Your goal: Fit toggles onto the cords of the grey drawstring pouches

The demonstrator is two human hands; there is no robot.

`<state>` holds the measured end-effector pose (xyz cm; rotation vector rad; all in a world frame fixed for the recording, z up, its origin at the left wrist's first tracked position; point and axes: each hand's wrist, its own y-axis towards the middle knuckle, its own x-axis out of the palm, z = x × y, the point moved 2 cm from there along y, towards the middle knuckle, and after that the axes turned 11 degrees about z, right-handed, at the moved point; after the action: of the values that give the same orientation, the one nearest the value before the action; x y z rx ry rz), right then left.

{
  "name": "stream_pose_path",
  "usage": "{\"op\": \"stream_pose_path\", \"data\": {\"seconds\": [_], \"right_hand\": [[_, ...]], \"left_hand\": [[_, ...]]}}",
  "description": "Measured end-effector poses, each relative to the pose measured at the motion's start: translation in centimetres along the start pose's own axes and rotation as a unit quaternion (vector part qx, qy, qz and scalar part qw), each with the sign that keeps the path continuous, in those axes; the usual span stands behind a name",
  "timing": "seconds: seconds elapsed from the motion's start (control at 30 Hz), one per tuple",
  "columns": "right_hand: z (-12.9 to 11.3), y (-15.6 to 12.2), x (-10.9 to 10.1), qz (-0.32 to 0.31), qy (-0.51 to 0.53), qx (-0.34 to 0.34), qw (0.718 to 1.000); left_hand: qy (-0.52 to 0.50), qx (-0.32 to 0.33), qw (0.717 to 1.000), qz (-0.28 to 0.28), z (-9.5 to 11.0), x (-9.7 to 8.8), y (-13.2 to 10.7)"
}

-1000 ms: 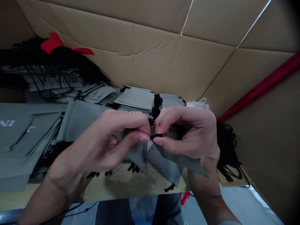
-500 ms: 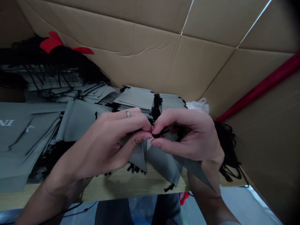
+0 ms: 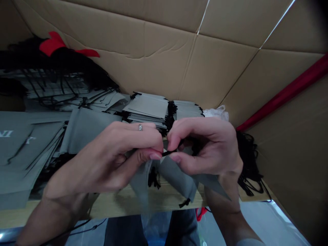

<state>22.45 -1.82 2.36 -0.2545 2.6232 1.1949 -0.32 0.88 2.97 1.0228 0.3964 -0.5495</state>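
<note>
Fingertips (image 3: pixel 155 156) of left hand (image 3: pixel 112 162), right hand (image 3: pixel 207 147) on pouch (image 3: pixel 176 174) drawstring (image 3: pixel 167 152)

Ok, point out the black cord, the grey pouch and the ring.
black cord (image 3: pixel 167 152): head view, its bare middle stretch.
grey pouch (image 3: pixel 176 182): head view, its hanging body.
ring (image 3: pixel 140 127): head view, top of the band.

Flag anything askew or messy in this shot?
Nothing damaged. The grey pouches at left lie in a fanned, cord-tangled heap, unlike the squared stack behind the hands. The left hand and right hand pinch a black cord.
</note>
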Motion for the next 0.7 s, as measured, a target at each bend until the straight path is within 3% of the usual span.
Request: {"op": "stream_pose_path", "data": {"seconds": [0.13,0.27,0.43,0.57,0.7], "right_hand": [[0.55,-0.11,0.55,-0.005,0.052,-0.003,0.999],[0.20,0.18,0.65,-0.013,0.028,-0.029,0.999],[-0.06,0.31,0.20,-0.018,-0.024,-0.053,0.998],[0.17,0.21,-0.05,0.018,-0.016,-0.047,0.999],[0.51,0.03,-0.28,0.013,0.014,-0.022,1.000]], "left_hand": [[-0.055,-0.033,0.998,-0.020,-0.02,-0.36,-0.02],[-0.009,-0.049,0.999,0.012,0.29,-0.65,-0.38],[0.042,-0.036,0.998,0.008,0.70,-0.27,-0.16],[0.050,-0.013,0.999,-0.010,0.54,0.24,0.24],[0.025,0.009,1.000,-0.001,0.34,0.21,0.35]]}}
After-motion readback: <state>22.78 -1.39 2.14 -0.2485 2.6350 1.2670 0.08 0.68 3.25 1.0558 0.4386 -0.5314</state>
